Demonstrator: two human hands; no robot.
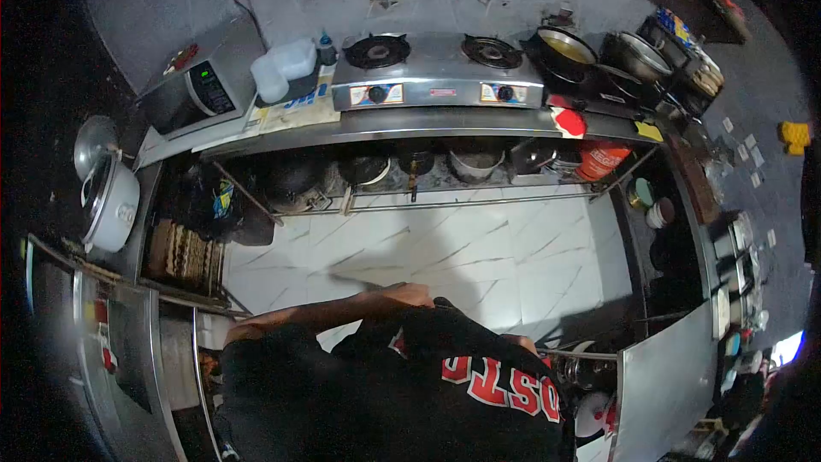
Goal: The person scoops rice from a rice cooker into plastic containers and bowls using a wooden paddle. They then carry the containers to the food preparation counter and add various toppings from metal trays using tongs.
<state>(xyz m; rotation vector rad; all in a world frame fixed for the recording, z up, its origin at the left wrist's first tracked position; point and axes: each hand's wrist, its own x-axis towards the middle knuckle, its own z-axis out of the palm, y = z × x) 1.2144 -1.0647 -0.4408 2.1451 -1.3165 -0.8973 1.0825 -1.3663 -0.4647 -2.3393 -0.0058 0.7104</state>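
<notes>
My left hand (409, 294) is in front of my chest, at the end of a bare forearm that crosses in from the left. Its fingers point right and lie against dark cloth; their tips are hard to make out. Of my right hand (520, 343) only a small patch of skin shows past the black shirt (359, 393) with red and white letters. The shirt covers its fingers. Beyond both hands lies the white marbled floor (479, 248), with my shadow on it.
Ahead, a two-burner gas stove (438, 85) stands on a steel counter (385, 124). A microwave (192, 90) and a white rice cooker (114, 205) are to the left. A pan (564, 45) of yellowish liquid sits right of the stove. Several pots (475, 162) fill the lower shelf.
</notes>
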